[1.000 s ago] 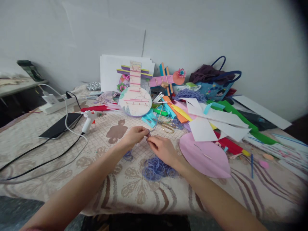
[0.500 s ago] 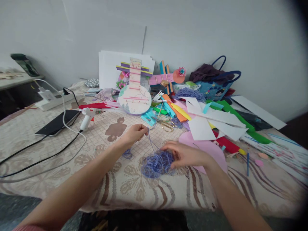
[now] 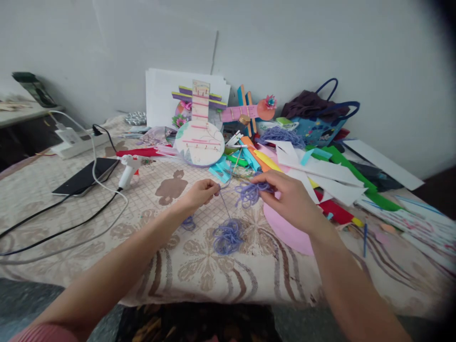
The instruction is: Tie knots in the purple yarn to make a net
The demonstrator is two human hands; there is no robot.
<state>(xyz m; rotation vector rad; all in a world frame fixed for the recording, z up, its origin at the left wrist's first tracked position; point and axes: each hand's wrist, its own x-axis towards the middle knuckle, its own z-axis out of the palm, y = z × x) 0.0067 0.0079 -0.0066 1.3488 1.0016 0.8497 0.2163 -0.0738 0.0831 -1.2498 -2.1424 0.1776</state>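
A strand of purple yarn (image 3: 225,203) is pinched in my left hand (image 3: 206,192), above the middle of the patterned tablecloth. It runs down to a tangled yarn pile (image 3: 228,236) lying on the cloth. My right hand (image 3: 285,194) grips a loose purple bundle (image 3: 249,193), raised beside the pile and partly over a pink paper piece (image 3: 288,232). Left of the pile, near my left forearm, lies a small yarn clump (image 3: 188,223).
White glue gun (image 3: 128,173) with cables and a black tablet (image 3: 87,175) at the left. Decorated cardboard instruments (image 3: 200,142) stand at the back. Paper scraps (image 3: 320,172), more yarn (image 3: 281,137) and a blue bag (image 3: 317,131) fill the right.
My right hand has lifted a bundle of yarn up from the pile, leaving a smaller pile on the cloth. My left hand has stayed nearly in place, still pinching the strand.
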